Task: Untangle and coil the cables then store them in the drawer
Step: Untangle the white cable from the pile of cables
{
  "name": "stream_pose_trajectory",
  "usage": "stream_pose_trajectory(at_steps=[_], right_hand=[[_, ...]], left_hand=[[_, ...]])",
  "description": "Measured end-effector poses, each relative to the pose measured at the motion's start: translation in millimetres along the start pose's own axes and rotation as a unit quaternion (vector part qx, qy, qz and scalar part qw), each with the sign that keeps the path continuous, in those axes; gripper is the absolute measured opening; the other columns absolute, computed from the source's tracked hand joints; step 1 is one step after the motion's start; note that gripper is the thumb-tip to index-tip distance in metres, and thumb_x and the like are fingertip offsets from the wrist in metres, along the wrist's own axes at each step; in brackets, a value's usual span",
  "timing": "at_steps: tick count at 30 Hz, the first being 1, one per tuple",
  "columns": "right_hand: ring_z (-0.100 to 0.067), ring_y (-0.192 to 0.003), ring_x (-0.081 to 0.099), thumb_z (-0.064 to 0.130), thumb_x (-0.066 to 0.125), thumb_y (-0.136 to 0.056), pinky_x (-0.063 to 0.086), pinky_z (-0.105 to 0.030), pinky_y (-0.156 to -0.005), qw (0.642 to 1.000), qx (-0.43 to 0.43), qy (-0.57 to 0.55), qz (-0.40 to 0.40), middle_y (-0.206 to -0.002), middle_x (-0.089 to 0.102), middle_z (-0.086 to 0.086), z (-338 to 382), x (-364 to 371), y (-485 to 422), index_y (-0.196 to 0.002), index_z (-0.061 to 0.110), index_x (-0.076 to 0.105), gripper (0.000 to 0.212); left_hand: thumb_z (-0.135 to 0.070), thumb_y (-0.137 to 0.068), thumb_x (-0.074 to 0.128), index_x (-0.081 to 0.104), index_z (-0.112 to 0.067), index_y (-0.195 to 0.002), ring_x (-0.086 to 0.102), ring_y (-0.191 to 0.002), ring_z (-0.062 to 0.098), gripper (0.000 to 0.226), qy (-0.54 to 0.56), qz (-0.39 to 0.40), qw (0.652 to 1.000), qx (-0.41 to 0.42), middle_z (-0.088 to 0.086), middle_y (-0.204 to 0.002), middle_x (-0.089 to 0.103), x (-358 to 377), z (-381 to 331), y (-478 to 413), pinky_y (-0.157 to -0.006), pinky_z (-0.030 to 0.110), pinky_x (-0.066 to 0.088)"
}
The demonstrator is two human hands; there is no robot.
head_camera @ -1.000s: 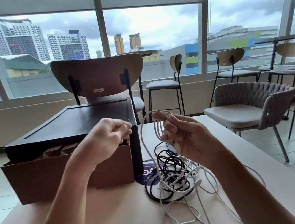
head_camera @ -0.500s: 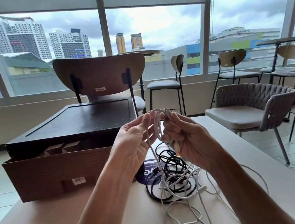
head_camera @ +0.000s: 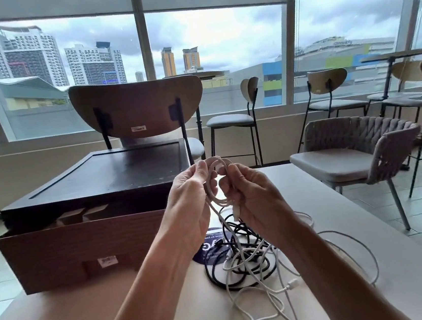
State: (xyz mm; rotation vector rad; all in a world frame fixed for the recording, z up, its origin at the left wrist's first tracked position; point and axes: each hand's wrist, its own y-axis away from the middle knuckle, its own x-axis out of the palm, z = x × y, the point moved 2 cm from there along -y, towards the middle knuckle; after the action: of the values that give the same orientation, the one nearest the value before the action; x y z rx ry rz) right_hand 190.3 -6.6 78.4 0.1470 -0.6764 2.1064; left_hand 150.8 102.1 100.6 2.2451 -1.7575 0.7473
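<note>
Together, left hand (head_camera: 191,202), right hand (head_camera: 257,196) grip one white cable (head_camera: 218,164); one drawer (head_camera: 82,244) open.

Light table carrying a drawer box and tangled cables

A pale, smooth table (head_camera: 371,220) is seen from above at its near edge. On its left part a dark box (head_camera: 105,178) is set, with a brown wooden drawer (head_camera: 63,247) pulled open toward the viewer. Just right of the drawer a round dark-blue sticker (head_camera: 210,250) is stuck to the surface, partly covered by a heap of black cable (head_camera: 229,274) intertwined with white cable (head_camera: 282,292), whose loose loops are spread toward the right and near edges.
</note>
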Motion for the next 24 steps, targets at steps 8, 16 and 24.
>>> stream_pose_trajectory(at_steps=[8, 16, 24], right_hand=[[-0.011, -0.060, 0.050, 0.018, 0.054, -0.099, 0.044, -0.027, -0.061, 0.997, -0.002, 0.018, -0.081, -0.077, 0.068, -0.005, 2.8, -1.1, 2.0, -0.107, 0.005, 0.053, 0.016], [-0.016, -0.062, 0.058, 0.010, 0.063, -0.093, 0.051, -0.030, -0.063, 0.998, -0.004, 0.022, -0.066, -0.085, 0.071, -0.014, 5.1, -1.6, 6.3, -0.087, 0.007, 0.063, 0.006], [-0.023, -0.077, 0.064, 0.006, 0.067, -0.088, 0.057, -0.032, -0.074, 0.999, 0.033, 0.015, 0.010, -0.091, 0.068, -0.019, 4.9, 2.4, 8.8, -0.091, 0.006, 0.069, 0.003]], left_hand=[[0.003, -0.101, 0.046, 0.070, 0.004, -0.111, 0.051, -0.064, 0.010, 0.026, 0.028, -0.005, 0.999, -0.018, 0.008, -0.079, 0.060, -5.9, -4.1, -1.6, -0.069, 0.023, 0.048], [-0.018, -0.107, 0.037, 0.066, -0.003, -0.097, 0.037, -0.047, 0.006, 0.034, -0.086, 0.009, 0.996, -0.031, -0.004, -0.056, 0.043, -5.4, -6.7, 3.3, -0.057, 0.025, 0.035], [-0.027, -0.099, 0.059, 0.069, 0.001, -0.098, 0.044, -0.043, 0.001, 0.029, -0.147, -0.041, 0.987, 0.047, -0.014, -0.051, 0.058, -12.5, -7.1, 1.2, -0.057, 0.026, 0.036]])
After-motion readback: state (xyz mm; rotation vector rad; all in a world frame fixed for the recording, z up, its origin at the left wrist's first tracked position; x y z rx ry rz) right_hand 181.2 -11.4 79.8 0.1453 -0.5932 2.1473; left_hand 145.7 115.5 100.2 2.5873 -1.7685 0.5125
